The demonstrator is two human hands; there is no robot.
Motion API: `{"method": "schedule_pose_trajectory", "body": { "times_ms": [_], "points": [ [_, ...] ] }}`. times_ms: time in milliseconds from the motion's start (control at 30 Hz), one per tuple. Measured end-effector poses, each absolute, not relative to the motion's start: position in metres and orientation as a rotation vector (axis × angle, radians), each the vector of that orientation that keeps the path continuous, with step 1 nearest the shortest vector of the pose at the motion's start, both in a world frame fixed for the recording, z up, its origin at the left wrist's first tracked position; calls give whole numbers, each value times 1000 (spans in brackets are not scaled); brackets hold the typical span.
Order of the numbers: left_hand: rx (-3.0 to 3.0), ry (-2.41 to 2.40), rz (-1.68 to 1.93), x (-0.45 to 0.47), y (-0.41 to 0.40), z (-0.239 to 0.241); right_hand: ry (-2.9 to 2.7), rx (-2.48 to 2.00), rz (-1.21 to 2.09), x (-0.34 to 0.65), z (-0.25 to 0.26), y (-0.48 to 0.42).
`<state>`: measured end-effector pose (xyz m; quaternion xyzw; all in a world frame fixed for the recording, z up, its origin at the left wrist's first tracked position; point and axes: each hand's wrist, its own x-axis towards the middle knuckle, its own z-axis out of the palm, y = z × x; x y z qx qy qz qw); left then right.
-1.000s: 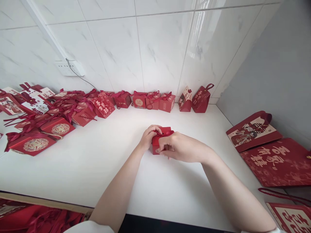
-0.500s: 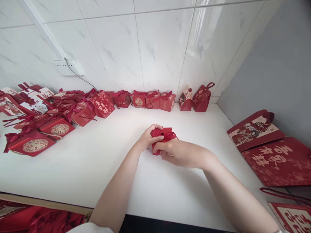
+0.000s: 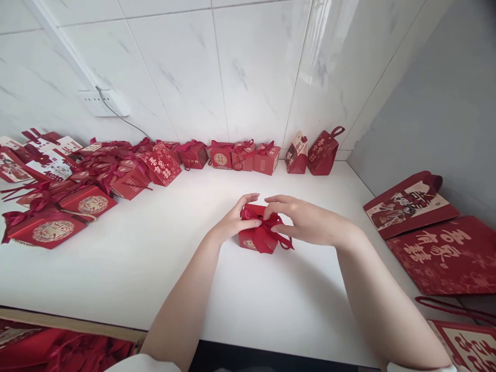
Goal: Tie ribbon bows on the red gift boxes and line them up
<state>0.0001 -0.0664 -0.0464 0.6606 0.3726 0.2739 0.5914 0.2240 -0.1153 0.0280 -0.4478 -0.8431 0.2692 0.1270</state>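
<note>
A small red gift box (image 3: 247, 240) with a gold round emblem on its front stands on the white table (image 3: 186, 237). A dark red ribbon (image 3: 266, 242) is tied in a bow across its top, one tail hanging over the front. My left hand (image 3: 231, 219) grips the box from its left, thumb on the bow and fingers behind the top edge. Over the right side reaches my right hand (image 3: 310, 219), its thumb and fingers apart around the bow, the fingertips at or close to the ribbon.
Several ribboned red boxes (image 3: 220, 155) line the tiled wall. More are piled at the left, beside a larger double box (image 3: 54, 230). Flat red bags (image 3: 442, 253) lie at the right. Below the table edge, red ribboned items (image 3: 70, 351) fill a container. A socket (image 3: 104, 103) is on the wall.
My right hand has lifted from the box's front to the bow's right side and its fingers have spread. The ribbon tail and front emblem now show. My left hand stays on the box.
</note>
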Motion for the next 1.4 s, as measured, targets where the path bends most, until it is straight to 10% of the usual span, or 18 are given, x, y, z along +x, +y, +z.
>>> {"method": "schedule_pose_trajectory", "body": {
  "times_ms": [333, 1400],
  "points": [
    [1829, 791, 324, -32, -74, -16, -2464, -1536, 743, 229, 20, -107],
    [1718, 1166, 1081, 3, -69, -34, -2362, -1331, 761, 228, 24, -107]
  ]
}}
